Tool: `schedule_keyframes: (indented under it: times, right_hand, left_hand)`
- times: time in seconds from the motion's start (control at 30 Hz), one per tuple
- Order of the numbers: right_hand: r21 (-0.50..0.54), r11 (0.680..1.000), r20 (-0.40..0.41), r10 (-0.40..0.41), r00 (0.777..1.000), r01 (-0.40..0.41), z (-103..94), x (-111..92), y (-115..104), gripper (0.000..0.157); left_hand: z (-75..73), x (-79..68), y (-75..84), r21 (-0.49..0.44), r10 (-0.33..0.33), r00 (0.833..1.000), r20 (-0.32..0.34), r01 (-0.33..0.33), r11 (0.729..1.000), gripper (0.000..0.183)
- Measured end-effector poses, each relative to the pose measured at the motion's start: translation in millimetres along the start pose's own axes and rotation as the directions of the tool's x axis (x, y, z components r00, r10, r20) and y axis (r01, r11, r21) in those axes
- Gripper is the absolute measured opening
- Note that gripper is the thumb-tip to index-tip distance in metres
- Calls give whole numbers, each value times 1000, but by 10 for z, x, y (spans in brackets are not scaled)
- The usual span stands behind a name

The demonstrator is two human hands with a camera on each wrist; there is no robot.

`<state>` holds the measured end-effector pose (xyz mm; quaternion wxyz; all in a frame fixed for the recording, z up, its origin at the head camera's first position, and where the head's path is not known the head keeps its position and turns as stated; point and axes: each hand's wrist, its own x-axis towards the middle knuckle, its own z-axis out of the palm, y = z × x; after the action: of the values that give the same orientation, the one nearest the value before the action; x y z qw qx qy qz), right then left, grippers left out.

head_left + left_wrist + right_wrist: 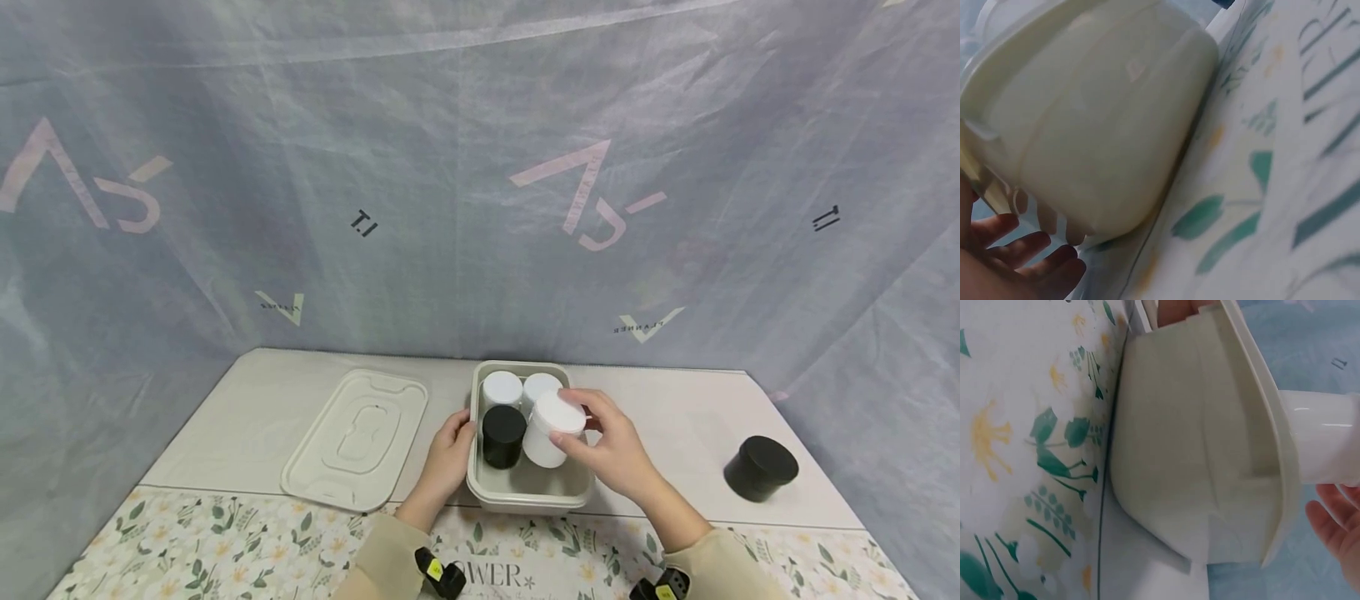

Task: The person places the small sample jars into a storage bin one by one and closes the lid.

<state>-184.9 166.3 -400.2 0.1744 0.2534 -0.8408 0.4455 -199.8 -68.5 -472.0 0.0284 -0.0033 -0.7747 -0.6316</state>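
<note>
A pale beige plastic bin (530, 503) stands in the middle of the table, its side wall (1110, 125) filling much of the left wrist view. Inside it are two white lidded jars at the back and a black lidded jar (503, 437) at the front left. My right hand (611, 446) grips another white jar (546, 437) between thumb and fingers, tilted over the bin's right part; the right wrist view shows this jar rising past the rim. Along the bin's left side, my left hand (448, 454) rests its relaxed fingers (1035, 250) against the outer wall.
A flat beige lid (356, 442) lies to the left of the bin. Another black lidded jar (761, 468) stands far right. Floral cloth (247, 542) covers the table's front, and a grey printed curtain (450, 183) hangs behind and at both sides.
</note>
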Motion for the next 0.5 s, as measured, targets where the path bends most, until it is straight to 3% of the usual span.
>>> schedule_keyframes:
  times: [0.5]
  right_hand:
    - [19,998,129,-54,990,52,211,-36,-34,53]
  left_hand:
    - [78,34,27,12,0,999,-40,1,1000,39]
